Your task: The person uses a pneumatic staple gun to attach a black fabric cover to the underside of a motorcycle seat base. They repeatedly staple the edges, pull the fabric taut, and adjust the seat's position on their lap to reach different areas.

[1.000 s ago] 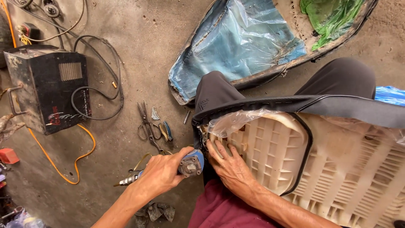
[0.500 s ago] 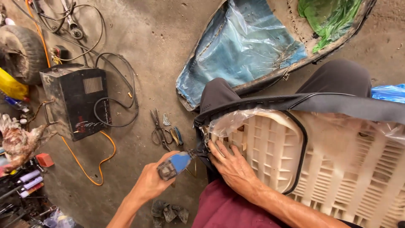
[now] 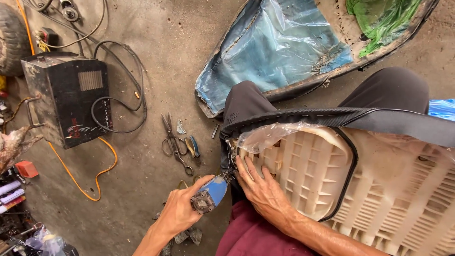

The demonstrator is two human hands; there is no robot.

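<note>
While my right hand [image 3: 265, 192] lies flat, fingers spread, on the ribbed seat base [image 3: 327, 175], my left hand [image 3: 182, 208] grips the blue tool [image 3: 211, 193], its nose apparently touching the seat's left edge.

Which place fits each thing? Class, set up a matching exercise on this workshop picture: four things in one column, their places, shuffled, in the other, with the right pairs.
Things:
1. blue tool
2. scissors
3. black machine box
4. right hand

Places:
A. flat on the ribbed white seat base
B. far left, ringed by cables
C. in the left hand
D. on the concrete floor beside pliers

Pairs: 1-C, 2-D, 3-B, 4-A
</note>
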